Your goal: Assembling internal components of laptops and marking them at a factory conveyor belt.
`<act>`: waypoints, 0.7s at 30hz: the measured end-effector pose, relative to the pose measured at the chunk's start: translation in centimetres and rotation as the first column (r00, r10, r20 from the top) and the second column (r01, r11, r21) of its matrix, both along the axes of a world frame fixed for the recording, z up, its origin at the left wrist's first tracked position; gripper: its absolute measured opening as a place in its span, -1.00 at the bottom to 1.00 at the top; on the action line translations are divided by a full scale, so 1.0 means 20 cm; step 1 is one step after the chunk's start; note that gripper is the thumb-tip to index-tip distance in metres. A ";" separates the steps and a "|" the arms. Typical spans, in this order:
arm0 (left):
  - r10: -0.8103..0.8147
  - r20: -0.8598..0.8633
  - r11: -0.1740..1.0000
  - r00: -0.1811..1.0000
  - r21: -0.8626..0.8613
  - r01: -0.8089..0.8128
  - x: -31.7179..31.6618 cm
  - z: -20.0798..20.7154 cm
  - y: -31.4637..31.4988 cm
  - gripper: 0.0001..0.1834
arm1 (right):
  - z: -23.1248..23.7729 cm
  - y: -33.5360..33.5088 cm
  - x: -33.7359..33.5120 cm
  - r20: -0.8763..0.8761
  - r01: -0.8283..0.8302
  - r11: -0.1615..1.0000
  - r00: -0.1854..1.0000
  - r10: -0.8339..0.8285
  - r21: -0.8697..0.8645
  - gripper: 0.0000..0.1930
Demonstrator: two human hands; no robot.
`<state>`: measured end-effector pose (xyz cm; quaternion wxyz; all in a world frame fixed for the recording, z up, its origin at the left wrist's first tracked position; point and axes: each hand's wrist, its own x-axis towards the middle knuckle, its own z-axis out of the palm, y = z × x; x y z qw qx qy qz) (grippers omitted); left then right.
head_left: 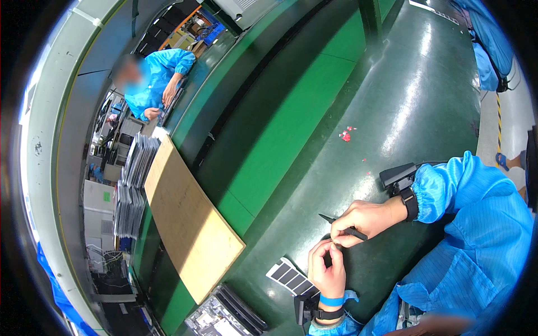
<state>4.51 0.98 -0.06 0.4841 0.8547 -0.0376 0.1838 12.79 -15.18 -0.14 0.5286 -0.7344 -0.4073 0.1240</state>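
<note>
My right hand (361,223) is closed round a slim black pointed tool (355,232), perhaps tweezers; its sharp tip points away to the left. Just below, my left hand (328,269) has thumb and forefinger pinched together, meeting the right fingertips. Whatever lies in that pinch is too small to make out. Beside the left hand lies a white sheet with black rectangular stickers (291,276), partly hidden by the wrist. Further left at the lower edge is an opened laptop base (216,318) with its circuit board showing, next to dark, slim laptop parts (242,307).
A wooden board (193,224) spans the left of the green bench (403,129). Stacks of thin grey panels (131,190) stand behind it. Red scraps (346,135) lie mid-bench. Across the bench, a person in blue (162,75) handles a dark flat item. A green post (370,25) rises at the back.
</note>
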 end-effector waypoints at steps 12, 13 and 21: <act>0.019 0.053 0.993 0.998 0.116 -0.025 0.01 0.01 0.00 -0.93 | -0.01 0.02 -0.01 -0.017 0.050 0.990 0.999 -0.048 0.130 -0.94; 0.029 0.083 0.986 0.996 0.163 -0.042 0.01 0.01 0.01 -0.93 | -0.01 0.02 -0.01 -0.026 0.057 0.989 0.998 -0.054 0.137 -0.94; 0.042 0.061 0.989 0.997 0.142 -0.050 0.00 0.01 0.00 -0.93 | -0.02 0.02 -0.01 -0.011 0.056 0.993 0.998 -0.055 0.101 -0.95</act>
